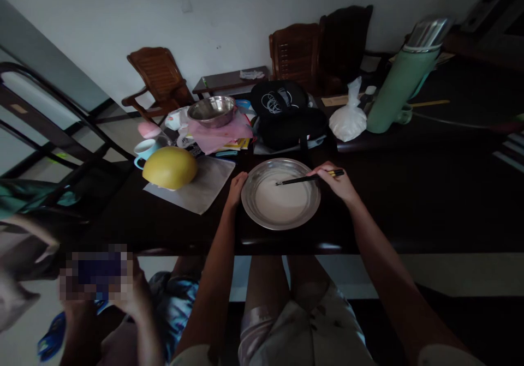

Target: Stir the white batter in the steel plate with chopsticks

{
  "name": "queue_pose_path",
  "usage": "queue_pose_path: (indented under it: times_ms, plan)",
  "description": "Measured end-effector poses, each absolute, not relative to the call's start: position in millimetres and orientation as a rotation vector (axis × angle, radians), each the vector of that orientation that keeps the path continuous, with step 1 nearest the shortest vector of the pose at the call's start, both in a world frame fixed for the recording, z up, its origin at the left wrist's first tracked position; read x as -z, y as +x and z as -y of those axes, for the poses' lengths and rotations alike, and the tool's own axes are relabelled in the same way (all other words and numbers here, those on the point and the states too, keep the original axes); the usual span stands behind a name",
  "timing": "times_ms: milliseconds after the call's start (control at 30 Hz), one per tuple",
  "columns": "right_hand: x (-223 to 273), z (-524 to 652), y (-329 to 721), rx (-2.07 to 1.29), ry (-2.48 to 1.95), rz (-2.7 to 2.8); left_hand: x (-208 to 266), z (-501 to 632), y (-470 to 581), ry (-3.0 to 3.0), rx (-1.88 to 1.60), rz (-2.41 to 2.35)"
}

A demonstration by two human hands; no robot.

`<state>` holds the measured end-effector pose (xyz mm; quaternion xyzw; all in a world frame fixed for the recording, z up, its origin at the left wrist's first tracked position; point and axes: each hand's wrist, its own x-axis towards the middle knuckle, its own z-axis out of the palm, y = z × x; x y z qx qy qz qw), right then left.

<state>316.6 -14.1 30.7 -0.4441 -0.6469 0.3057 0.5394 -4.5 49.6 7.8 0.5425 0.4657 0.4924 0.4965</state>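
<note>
A shallow steel basin (249,205) holding pale white batter sits on the dark table (409,202) right in front of me. My left hand (236,189) rests against the basin's left rim. My right hand (338,182) grips a pair of dark chopsticks (305,179) whose tips reach into the batter near the basin's far side.
A yellow pomelo (170,167) lies on a white sheet at left, beside a blue cup (144,150). Behind are a steel bowl (212,109) on pink cloth, a black bag (286,115), a white plastic bag (347,119) and a green thermos (399,85). Another person's hands (131,295) hold a phone at lower left.
</note>
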Motion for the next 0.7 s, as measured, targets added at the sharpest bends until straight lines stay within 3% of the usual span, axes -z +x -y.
queue_pose_path:
  times_ms: [133,333,533,700]
  plan:
    - [-33.3,17.2,322.7,-0.813,-1.058,1.324,-7.7,-48.6,-4.0,1.295,-1.195,-1.119]
    - [-32.9,15.5,312.4,-0.835,-0.984,1.615,-7.2,-49.8,-2.5,1.292,-1.198,-1.103]
    - [-33.1,15.1,321.2,-0.839,-1.08,1.315,-4.1,-48.7,-7.5,1.273,-1.212,-1.116]
    - [-33.8,16.5,315.7,-0.927,-1.012,1.517,-13.1,-52.7,7.1,1.254,-1.186,-1.165]
